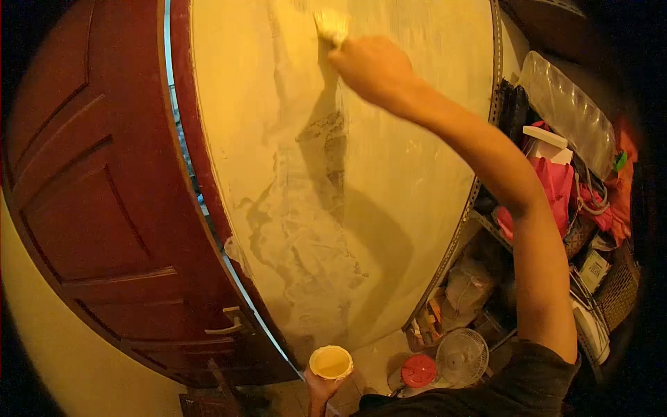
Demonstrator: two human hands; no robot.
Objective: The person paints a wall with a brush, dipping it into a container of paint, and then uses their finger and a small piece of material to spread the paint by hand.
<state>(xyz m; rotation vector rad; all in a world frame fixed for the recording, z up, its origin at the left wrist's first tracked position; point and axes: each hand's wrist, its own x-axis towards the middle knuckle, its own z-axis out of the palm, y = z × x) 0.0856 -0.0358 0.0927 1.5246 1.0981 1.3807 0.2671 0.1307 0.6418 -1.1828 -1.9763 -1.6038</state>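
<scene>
High on the wall, my right hand is closed around a paintbrush, its pale bristles against the yellowish surface. The brush handle is hidden inside the fist. Low in the view, my left hand grips a small paint tub with paint-smeared rim and pale yellow paint inside. Below the brush, the wall has a rough, patchy strip with grey and whitish areas, partly under my arm's shadow.
A dark red door with a metal handle stands slightly ajar at left. On the right, a metal shelf holds bags, a pink cloth and plastic items. A red-lidded container and a fan stand on the floor.
</scene>
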